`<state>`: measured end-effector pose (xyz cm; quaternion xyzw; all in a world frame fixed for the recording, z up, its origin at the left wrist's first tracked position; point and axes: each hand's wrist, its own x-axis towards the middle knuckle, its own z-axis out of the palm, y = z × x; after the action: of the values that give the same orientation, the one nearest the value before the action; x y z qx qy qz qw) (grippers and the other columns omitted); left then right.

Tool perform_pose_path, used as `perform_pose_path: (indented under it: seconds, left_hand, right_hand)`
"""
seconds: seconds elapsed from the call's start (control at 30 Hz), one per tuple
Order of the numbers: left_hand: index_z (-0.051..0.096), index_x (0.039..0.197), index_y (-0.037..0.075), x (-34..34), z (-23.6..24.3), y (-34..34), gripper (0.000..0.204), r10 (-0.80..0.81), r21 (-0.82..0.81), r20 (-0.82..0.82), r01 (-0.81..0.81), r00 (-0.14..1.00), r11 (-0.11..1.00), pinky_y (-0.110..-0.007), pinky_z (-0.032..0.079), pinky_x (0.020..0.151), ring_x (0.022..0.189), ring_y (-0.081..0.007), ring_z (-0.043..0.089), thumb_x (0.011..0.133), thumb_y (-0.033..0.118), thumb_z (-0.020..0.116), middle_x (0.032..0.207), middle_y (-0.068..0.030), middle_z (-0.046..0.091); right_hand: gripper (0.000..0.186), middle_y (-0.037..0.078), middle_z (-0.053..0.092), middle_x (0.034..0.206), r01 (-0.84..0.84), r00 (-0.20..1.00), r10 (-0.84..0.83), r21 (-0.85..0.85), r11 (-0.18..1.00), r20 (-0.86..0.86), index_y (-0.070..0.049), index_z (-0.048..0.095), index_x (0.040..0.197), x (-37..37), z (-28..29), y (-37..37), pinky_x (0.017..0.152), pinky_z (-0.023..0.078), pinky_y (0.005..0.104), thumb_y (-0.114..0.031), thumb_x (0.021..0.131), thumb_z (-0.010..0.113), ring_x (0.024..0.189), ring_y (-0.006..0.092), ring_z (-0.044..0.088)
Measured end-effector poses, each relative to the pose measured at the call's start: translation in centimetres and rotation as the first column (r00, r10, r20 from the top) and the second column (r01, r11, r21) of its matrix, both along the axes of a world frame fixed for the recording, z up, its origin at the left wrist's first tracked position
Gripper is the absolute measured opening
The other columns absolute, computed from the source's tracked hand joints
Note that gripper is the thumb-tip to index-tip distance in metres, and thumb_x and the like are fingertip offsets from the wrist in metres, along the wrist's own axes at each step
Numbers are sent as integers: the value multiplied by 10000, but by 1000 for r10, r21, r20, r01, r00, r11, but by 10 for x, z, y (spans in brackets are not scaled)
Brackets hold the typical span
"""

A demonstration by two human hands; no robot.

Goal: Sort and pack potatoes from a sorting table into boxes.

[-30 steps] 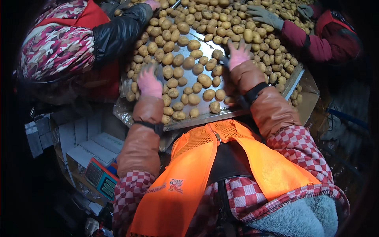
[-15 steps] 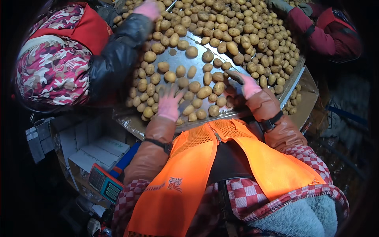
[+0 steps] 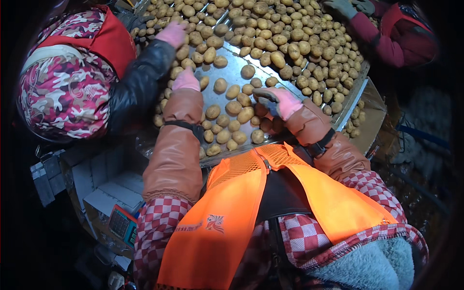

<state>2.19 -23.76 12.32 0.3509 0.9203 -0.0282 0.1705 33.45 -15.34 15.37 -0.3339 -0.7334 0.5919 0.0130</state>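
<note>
Potatoes (image 3: pixel 245 114) lie loose on a metal sorting table (image 3: pixel 224 65) in front of me, with a dense heap of them on its far and right sides. My left hand (image 3: pixel 186 80), in a pink glove, reaches among the potatoes on the left of the table. Its fingers are mostly hidden, so what it touches does not show. Over potatoes near the right side hovers my right hand (image 3: pixel 282 102), in a pink and grey glove, its fingers apart and curved above them. Shaded potatoes (image 3: pixel 267 124) sit just under and beside that hand.
At the left, a co-worker in a camouflage-patterned hood (image 3: pixel 65 92) reaches a pink-gloved hand (image 3: pixel 172 34) into the potatoes. Another person's gloved hand (image 3: pixel 342 7) is at the far right. Boxes (image 3: pixel 113 195) and a red-and-teal scale display (image 3: pixel 123 224) stand lower left.
My left hand has moved forward and left, away from the near potatoes. My right hand has shifted slightly left. The left co-worker's hand has come down nearer; several potatoes have shifted.
</note>
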Motion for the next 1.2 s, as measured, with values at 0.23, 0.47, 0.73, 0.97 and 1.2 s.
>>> perform_pose_path:
  seconds: [0.23, 0.47, 0.73, 0.97, 1.2]
  left_hand:
    - [558, 1262, 150, -9, -16, -16, 342, 155, 64, 76, -160, 985, 985, -467, 481, 961, 1145, -383, 610, 927, 211, 525, 1207, -202, 642]
    - [638, 936, 57, 52, 34, -42, 242, -92, 261, 939, -509, 333, 820, -283, 522, 571, 692, -131, 611, 944, 299, 652, 780, -20, 614]
    - [640, 1076, 27, 78, 33, -25, 391, -97, 528, 663, -372, 742, 764, -373, 517, 651, 751, -281, 664, 970, 399, 580, 915, -130, 704]
    - [362, 1494, 168, 137, -33, -74, 739, -532, 87, -17, 531, 847, 843, -584, 233, 1156, 1445, -345, 277, 857, 380, 670, 1536, -130, 363]
    - [387, 1470, 71, 147, -45, -74, 780, -427, 241, 57, 403, 902, 883, -523, 326, 1114, 1332, -433, 423, 834, 369, 726, 1428, -220, 480]
  right_hand:
    - [422, 137, 687, 1063, -3, 1000, -1, -164, 986, -27, -164, 615, 1268, -17, 13, -17, 857, 536, 366, -106, 851, 646, 1005, 311, 660]
    - [621, 175, 555, 1369, 77, 962, -73, 4, 997, -263, -111, 511, 1405, -22, 8, -25, 1036, 453, 361, -194, 839, 754, 1243, 293, 560]
    - [674, 67, 647, 1130, 179, 883, -355, -478, 860, -308, -76, 571, 1222, -11, 10, -15, 917, 512, 331, -46, 627, 887, 1066, 165, 603]
    - [537, 82, 637, 973, 490, 770, -396, 68, 869, -500, -80, 528, 1031, 27, -8, 3, 758, 537, 366, -278, 681, 884, 863, 193, 617]
    - [308, 122, 677, 1010, 744, 415, -718, -245, 621, -559, -88, 623, 1058, 104, 45, 29, 658, 559, 379, -364, 926, 597, 930, 284, 678]
